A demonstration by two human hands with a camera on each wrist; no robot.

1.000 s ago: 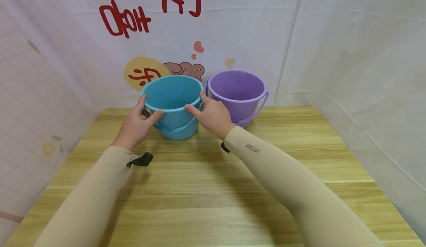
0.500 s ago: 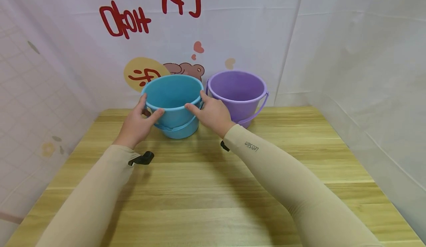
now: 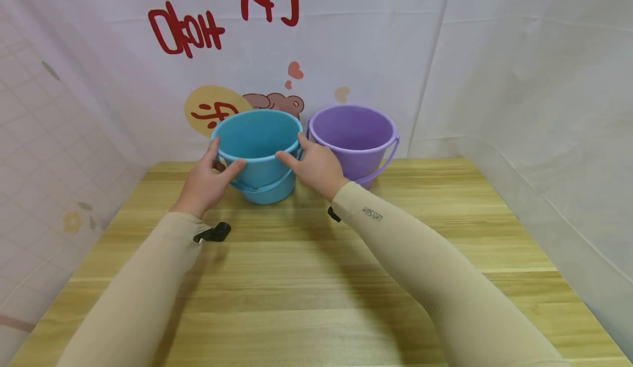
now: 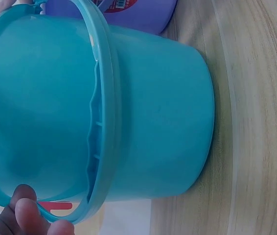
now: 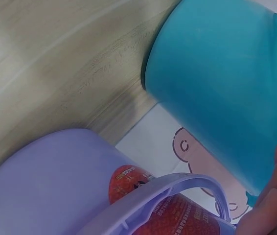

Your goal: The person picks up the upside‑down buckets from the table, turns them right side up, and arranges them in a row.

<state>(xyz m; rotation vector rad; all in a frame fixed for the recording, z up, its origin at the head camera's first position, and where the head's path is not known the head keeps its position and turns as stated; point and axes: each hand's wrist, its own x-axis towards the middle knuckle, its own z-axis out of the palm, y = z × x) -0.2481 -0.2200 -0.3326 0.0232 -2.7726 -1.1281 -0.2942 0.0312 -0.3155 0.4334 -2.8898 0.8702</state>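
Note:
A blue plastic bucket (image 3: 262,173) stands upright at the back of the wooden table (image 3: 277,279), its handle hanging down against the front. My left hand (image 3: 204,185) grips its left side just under the rim, thumb on the front wall. On the right side my right hand (image 3: 320,170) holds it the same way, thumb on the front rim. The left wrist view shows the bucket (image 4: 163,112) from the side with its base close to the tabletop. A purple bucket (image 3: 361,161) stands just right of it, partly behind my right hand.
A white cloth backdrop (image 3: 376,48) with red lettering and a cartoon bear hangs behind both buckets. White sheets (image 3: 554,125) close in the table at the sides. The purple bucket (image 5: 50,181) carries a red label (image 5: 177,220) in the right wrist view.
The blue bucket has shifted slightly towards the backdrop and right, with both hands moving along on it. The purple bucket stays where it was.

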